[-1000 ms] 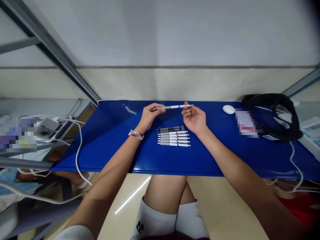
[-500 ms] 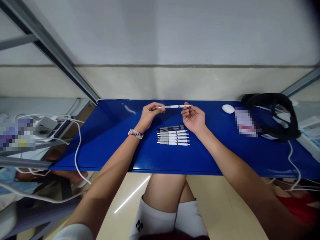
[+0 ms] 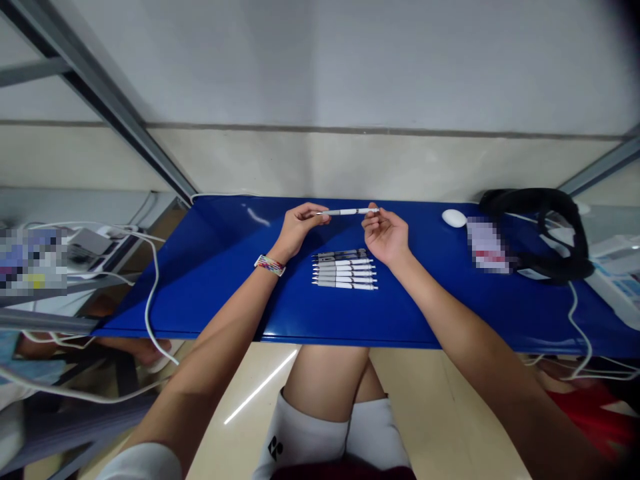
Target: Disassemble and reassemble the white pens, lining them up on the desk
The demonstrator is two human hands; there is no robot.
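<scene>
A white and grey pen (image 3: 349, 212) is held level above the back of the blue table (image 3: 220, 267). My left hand (image 3: 299, 229) pinches its pointed end between thumb and fingers. At the other end, the fingertips of my right hand (image 3: 386, 233) close on the clicker, palm turned partly up. Just in front of my hands lies a row of several pens (image 3: 345, 275), side by side with their tips to the left. Most are white and grey like the held one; the pens at the far side of the row look darker and see-through.
To the right lie a white computer mouse (image 3: 454, 218), a blurred-out packet (image 3: 487, 245) and a black strapped headset (image 3: 560, 233). White cables (image 3: 154, 293) hang over the left edge. Grey metal posts (image 3: 120, 120) rise at both sides, and a wall (image 3: 380, 163) stands behind.
The whole view has shifted slightly. Both hands keep the same hold on the pen, and the row of pens lies as before.
</scene>
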